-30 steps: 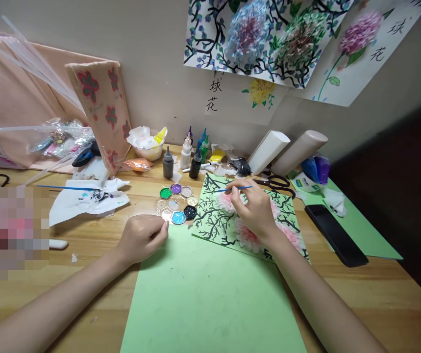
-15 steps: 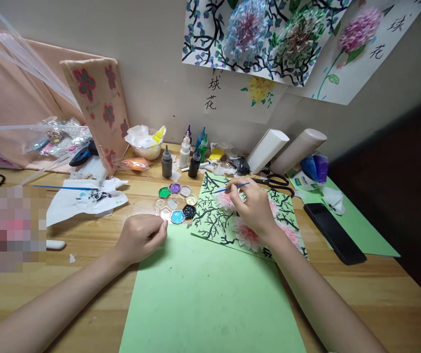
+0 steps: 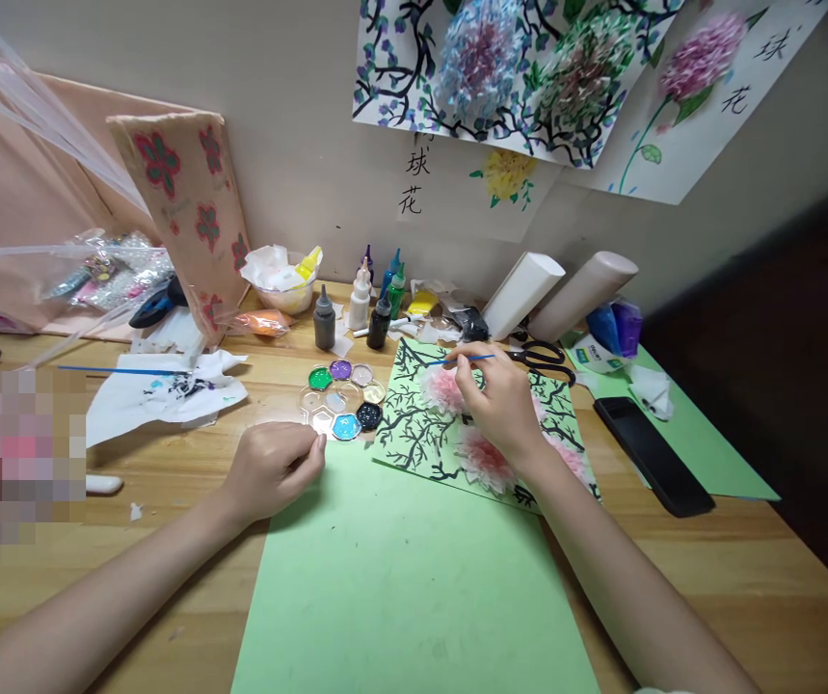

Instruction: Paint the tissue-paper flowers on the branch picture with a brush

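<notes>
Pinched in the fingers of my right hand (image 3: 500,400) is a thin blue paintbrush (image 3: 482,358). Its tip points left over the upper part of a green sheet (image 3: 403,453) painted with black branches; whether it touches the paper I cannot tell. Pink paper flowers (image 3: 484,458) stand out from that sheet, partly covered by my hand and forearm. My left hand (image 3: 276,467) is curled closed on the table, by the corner of a larger green sheet (image 3: 414,598). Just beyond it lies a clear paint palette (image 3: 308,400) with green, purple, blue and black paint in its wells.
Paint bottles (image 3: 325,323) and a bowl (image 3: 290,297) stand along the wall. Black scissors (image 3: 547,357) lie behind the painted sheet, a phone (image 3: 652,458) to its right. On the left, another brush (image 3: 117,370) rests on a stained tissue (image 3: 120,405). Flower pictures (image 3: 414,87) hang above.
My right hand has shifted slightly, and the brush lies flatter, its tip a little higher on the sheet. My left hand keeps its place. The whole view has moved slightly.
</notes>
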A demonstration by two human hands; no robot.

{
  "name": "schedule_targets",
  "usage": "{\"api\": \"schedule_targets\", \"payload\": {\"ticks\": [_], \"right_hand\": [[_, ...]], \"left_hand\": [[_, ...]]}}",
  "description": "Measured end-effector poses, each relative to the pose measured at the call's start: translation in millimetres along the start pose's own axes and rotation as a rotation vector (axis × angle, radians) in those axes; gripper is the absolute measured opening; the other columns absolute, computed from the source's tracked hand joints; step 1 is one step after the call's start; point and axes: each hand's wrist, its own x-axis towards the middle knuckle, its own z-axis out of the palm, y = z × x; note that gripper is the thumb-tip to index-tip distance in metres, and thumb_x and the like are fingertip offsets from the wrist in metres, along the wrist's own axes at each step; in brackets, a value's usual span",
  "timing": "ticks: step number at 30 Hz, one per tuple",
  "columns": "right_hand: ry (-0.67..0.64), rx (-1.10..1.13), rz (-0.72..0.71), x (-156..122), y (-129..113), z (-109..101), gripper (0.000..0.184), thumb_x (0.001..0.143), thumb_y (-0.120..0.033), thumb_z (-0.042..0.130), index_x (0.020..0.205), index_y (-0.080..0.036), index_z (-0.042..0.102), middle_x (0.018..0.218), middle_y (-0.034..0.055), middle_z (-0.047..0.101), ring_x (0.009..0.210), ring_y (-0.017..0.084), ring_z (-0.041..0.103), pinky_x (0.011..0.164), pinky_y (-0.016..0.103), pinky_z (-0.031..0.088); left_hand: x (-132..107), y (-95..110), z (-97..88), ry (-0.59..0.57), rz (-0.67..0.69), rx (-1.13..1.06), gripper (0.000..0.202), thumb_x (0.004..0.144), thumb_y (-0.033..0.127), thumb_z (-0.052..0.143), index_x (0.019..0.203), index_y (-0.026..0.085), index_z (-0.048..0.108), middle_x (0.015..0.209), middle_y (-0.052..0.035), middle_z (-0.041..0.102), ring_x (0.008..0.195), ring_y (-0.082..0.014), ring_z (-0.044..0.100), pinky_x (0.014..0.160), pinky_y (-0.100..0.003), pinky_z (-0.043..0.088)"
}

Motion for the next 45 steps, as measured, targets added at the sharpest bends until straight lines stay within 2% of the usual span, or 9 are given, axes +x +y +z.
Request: {"api": "schedule_targets", "payload": {"ticks": [31,45], "right_hand": [[-0.062,0.017,0.029,0.5,0.8,3.0,0.018,0.090,-0.021,0.042,0.088,-0.020,0.060,0.086,0.0053,0.066,0.086,0.020,0.061,0.077,0.032,0.044],[0.007,-0.009,0.048,0.0,3.6,1.3,0.017,0.089,-0.019,0.043,0.085,-0.019,0.060,0.084,0.0048,0.065,0.083,0.019,0.060,0.077,0.031,0.044]], "left_hand": [[-5.7,-4.4,2.1,-0.019,-0.010,-0.024,0.035,0.085,0.010,0.047,0.053,0.017,0.033,0.049,0.0056,0.027,0.045,-0.0078,0.026,0.048,-0.025,0.022],[-6.6,-7.1,3.4,-0.018,-0.007,-0.029,0.035,0.085,0.010,0.047,0.054,0.017,0.033,0.050,0.0057,0.026,0.046,-0.0077,0.026,0.049,-0.025,0.022]]}}
